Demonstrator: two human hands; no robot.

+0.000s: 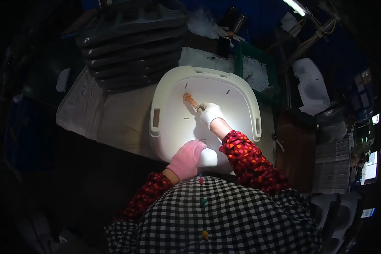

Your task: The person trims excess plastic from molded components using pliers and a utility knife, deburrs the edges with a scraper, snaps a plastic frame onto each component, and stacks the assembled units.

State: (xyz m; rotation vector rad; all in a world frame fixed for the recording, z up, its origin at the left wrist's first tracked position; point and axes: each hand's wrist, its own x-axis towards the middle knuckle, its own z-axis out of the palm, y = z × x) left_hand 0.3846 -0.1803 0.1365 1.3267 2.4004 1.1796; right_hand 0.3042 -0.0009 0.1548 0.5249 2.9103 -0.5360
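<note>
Worktop point(122, 116) pale; white shell point(173, 122) set on it. Brown tool point(190, 100) gripped inside by right hand point(211, 114), tip toward 11 o'clock. Shell touched at 7 o'clock by left hand point(187, 159); grip cannot be told.

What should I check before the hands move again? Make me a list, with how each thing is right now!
1. Right hand is holding the brown thing: ok.
2. Left hand is at the near edge of the white shell: ok.
3. Both hands wear gloves: ok, pink on the left, white on the right.
4. Gloves reach the red patterned sleeves: not ok, bare skin shows at both wrists.
5. The brown thing's far end touches the shell: cannot tell from this one view.
6. Light falls on the work: ok, the shell's middle is bright.
</note>
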